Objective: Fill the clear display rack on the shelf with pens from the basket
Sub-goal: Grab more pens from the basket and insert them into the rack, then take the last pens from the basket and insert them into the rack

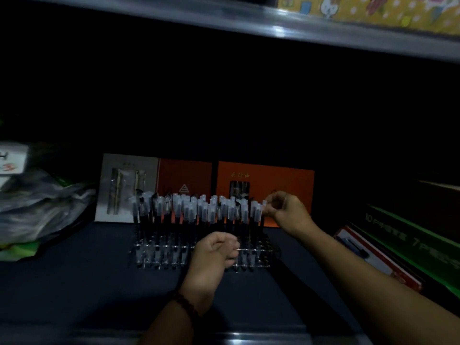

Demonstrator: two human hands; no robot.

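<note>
A clear display rack stands on the dark shelf, holding several upright black pens with frosted caps. My right hand is at the rack's right end and pinches the cap of the rightmost pen. My left hand is in front of the rack's lower middle with its fingers curled; whether it holds anything is hard to tell in the dim light. The basket is out of view.
Orange gift boxes and a grey pen box lean behind the rack. A crumpled plastic bag lies at the left. Dark and red boxes are stacked at the right. An upper shelf edge runs overhead.
</note>
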